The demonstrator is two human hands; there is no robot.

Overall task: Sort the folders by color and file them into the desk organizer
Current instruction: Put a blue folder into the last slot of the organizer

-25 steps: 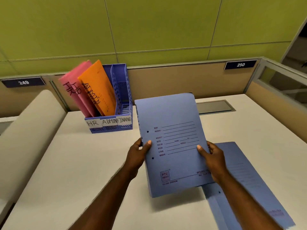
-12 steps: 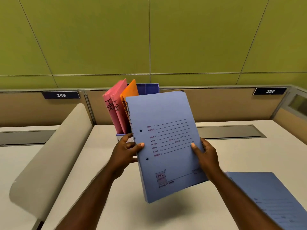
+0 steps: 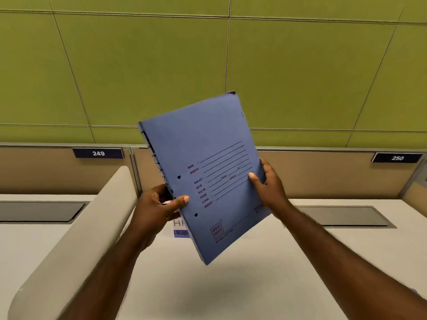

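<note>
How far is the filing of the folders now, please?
Done: cannot tell, because the blue folder hides nearly all of the organizer; only its HR label shows. In hand: the left hand and right hand grip that folder, raised and tilted, above the desk. Left: slotting it into the organizer.

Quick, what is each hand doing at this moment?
Left hand: grips the blue folder at its spine edge, thumb on the cover.
Right hand: grips the same folder's right edge.
</note>
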